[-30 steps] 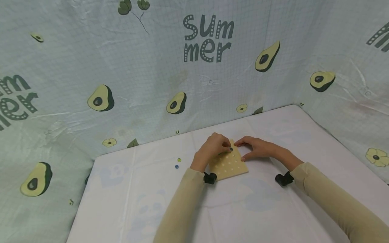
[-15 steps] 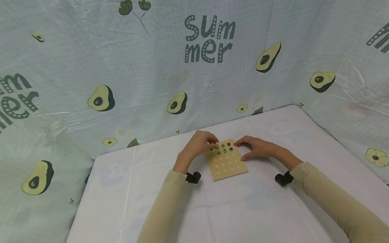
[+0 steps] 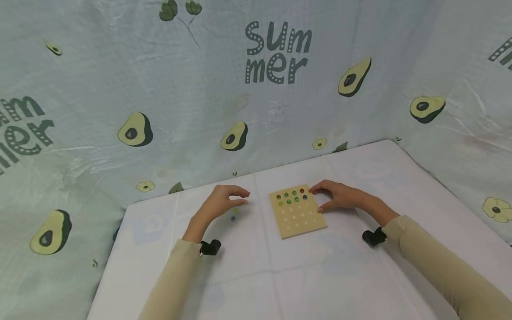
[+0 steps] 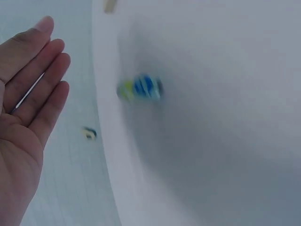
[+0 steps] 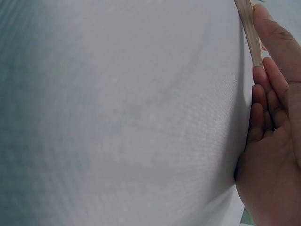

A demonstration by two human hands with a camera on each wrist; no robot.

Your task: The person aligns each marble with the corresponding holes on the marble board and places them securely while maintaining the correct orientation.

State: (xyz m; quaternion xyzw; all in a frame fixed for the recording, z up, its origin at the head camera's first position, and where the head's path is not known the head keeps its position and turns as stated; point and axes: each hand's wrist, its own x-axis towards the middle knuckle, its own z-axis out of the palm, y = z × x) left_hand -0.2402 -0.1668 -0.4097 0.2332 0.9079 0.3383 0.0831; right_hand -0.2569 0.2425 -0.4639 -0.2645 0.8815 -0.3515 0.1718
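A square wooden board (image 3: 298, 222) with rows of small hollows lies on the table. Glass marbles in green, yellow, blue and amber sit in its two far rows. My right hand (image 3: 340, 195) touches the board's right edge with thumb and fingertips; the right wrist view shows them against the board's side (image 5: 251, 35). To the left, my left hand (image 3: 220, 202) hovers with fingers and thumb spread apart, holding nothing. Just below its fingertips lie a blue marble (image 3: 233, 218) and a yellow-green marble (image 3: 236, 210). Both look blurred in the left wrist view, beside the left hand (image 4: 28, 94).
A pale cloth (image 3: 256, 271) with faint panda prints covers the table. Behind it and at both sides hangs a curtain (image 3: 180, 89) printed with avocados and lettering. Black wrist cameras (image 3: 210, 247) are strapped to both wrists.
My left hand has left the board and moved leftward to the two loose marbles, uncovering the filled rows. A blue marble sits where its fingers were. My right hand has stayed at the board's edge.
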